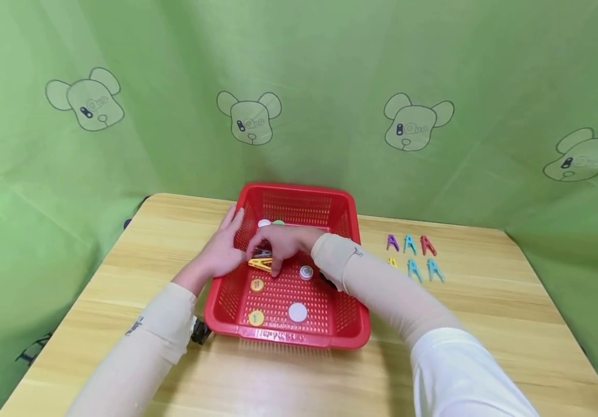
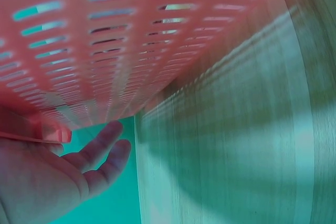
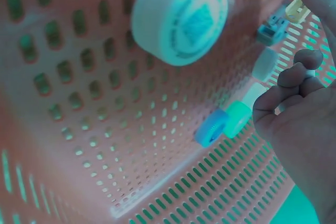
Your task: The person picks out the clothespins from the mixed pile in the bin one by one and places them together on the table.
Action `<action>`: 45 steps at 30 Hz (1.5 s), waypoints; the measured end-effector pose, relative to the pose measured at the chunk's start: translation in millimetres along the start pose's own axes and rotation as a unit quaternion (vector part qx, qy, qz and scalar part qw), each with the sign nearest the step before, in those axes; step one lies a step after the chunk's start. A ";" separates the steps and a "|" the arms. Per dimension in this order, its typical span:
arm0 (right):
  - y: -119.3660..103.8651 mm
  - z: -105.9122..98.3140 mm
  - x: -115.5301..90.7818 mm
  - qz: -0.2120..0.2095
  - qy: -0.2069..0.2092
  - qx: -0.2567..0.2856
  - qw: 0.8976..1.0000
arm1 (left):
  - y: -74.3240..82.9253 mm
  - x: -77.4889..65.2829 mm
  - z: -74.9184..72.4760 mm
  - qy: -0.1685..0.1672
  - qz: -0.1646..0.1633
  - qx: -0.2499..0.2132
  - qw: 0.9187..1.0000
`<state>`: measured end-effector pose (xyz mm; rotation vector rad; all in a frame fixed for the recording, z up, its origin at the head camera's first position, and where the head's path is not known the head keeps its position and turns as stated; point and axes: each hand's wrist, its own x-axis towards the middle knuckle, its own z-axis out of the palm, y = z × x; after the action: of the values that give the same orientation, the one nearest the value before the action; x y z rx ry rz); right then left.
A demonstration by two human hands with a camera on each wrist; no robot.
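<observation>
A red plastic basket (image 1: pixel 351 333) with pierced walls stands on the table. My left hand (image 1: pixel 226 246) grips its left rim, with loosely bent fingers (image 2: pixel 118 156) outside the wall. My right hand (image 1: pixel 288 240) reaches down inside the basket. Its thumb and forefinger lie at a yellow clothespin (image 1: pixel 260 264), one near each end. Whether they pinch it I cannot tell. A darker clothespin (image 3: pixel 273 26) lies close beside the yellow one. In the right wrist view, the other fingers (image 3: pixel 291 77) are curled in.
Several bottle caps lie in the basket: yellow ones (image 1: pixel 256 317), white ones (image 1: pixel 297 312), a blue one (image 3: pixel 212 128) and a green one (image 3: pixel 237 119). Right of the basket, coloured clothespins (image 1: pixel 427 245) stand in two rows on the wooden table (image 1: pixel 486 324). A green curtain (image 1: pixel 325 87) hangs behind.
</observation>
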<state>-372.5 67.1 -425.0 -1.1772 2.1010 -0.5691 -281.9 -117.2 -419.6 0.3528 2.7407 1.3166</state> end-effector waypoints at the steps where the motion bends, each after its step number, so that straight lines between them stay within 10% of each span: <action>1: -0.1 -1.1 -0.4 0.007 0.005 0.000 1.000 | -0.7 0.4 -0.1 0.001 0.001 0.001 1.000; 26: 4.0 -28.9 -31.7 0.019 0.101 0.093 0.990 | 4.2 0.7 3.6 -0.006 0.000 0.000 1.000; 45: -22.2 -48.1 -80.2 0.004 0.155 0.034 0.987 | 5.9 -0.1 4.6 -0.009 -0.005 0.001 1.000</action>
<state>-363.7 127.9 -351.1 -1.0969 2.3216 -0.8597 -280.0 -110.2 -417.9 0.3479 2.7256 1.3027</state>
